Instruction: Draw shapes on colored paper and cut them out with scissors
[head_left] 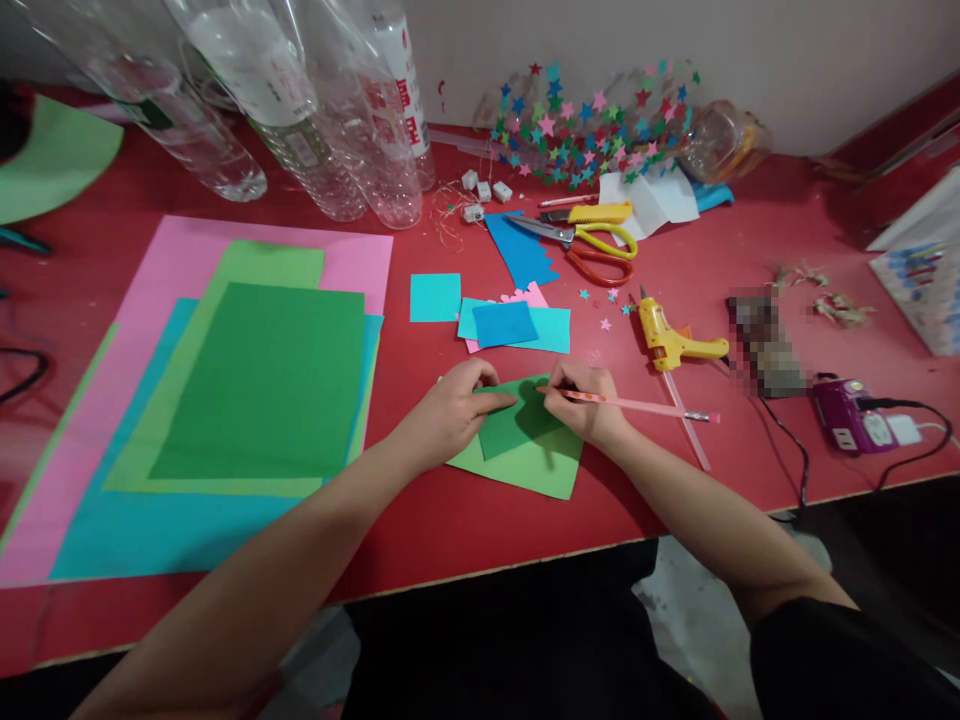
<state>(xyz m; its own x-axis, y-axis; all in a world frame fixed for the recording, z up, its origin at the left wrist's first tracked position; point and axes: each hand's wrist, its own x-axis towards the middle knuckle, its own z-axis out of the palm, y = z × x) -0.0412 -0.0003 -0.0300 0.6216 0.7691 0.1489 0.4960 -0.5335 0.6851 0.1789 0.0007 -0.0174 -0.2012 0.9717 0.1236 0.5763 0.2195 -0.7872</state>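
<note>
Sheets of coloured paper [262,390] lie stacked at the left of the red worktop [420,530], dark green on top, with light green, blue and pink showing from under it. Behind them, clear plastic bottles [330,170] stand close to the wall. A pale blue square [435,298] sits alone, just beyond the person's left hand [454,405]. That hand rests on the left side of a small dark green piece [517,430], one finger stretched over it; whether its grip also pinches the edge, I can't tell from here. The piece lies on a light green sheet [536,475], right in front of the person, between both hands. Farther back are small blue offcuts [506,325]. The right hand [589,400] has its grip closed round a pink pencil [645,405], its point down at the dark green piece. Scissors [600,245] with yellow and red handles lie beyond that hand. Farther right, a yellow glue gun [667,340] rests on its side, then a purple power adapter [855,415] near the worktop's front edge.
</note>
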